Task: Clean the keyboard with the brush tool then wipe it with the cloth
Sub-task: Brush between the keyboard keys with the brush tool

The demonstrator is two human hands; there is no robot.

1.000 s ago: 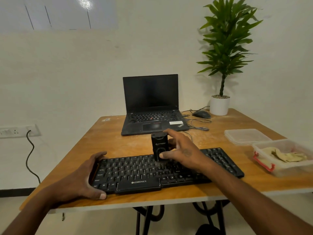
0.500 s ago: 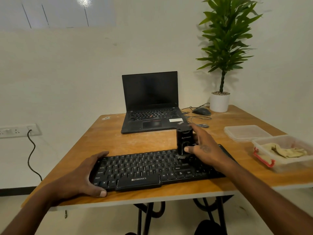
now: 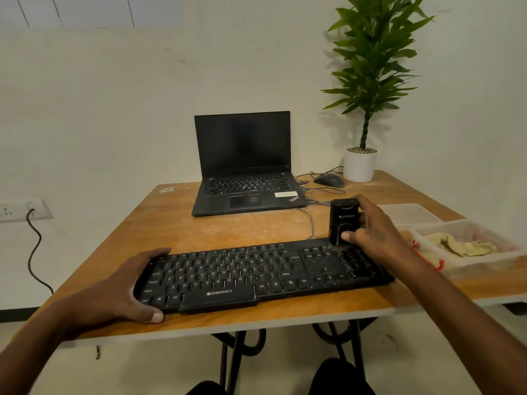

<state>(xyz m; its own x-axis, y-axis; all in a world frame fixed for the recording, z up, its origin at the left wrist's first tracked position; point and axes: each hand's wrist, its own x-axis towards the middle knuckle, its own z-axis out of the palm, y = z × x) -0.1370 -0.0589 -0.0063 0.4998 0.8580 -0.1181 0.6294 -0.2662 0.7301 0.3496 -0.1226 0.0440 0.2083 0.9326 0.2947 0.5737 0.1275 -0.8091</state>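
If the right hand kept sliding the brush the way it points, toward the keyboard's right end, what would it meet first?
Probably the clear plastic container with the yellowish cloth. The right hand holds the black brush tool over the black keyboard; depth is unclear.

Single view, head-worn, wide-angle. Looks forward and down across the wooden table (image 3: 176, 232) from its near edge, toward the far wall. Keyboard (image 3: 256, 273) close, low centre; both forearms enter from the bottom corners. Laptop (image 3: 245, 166) and potted plant (image 3: 368, 81) sit further back. Straight edges seem to bow near the borders. No second view to compare.
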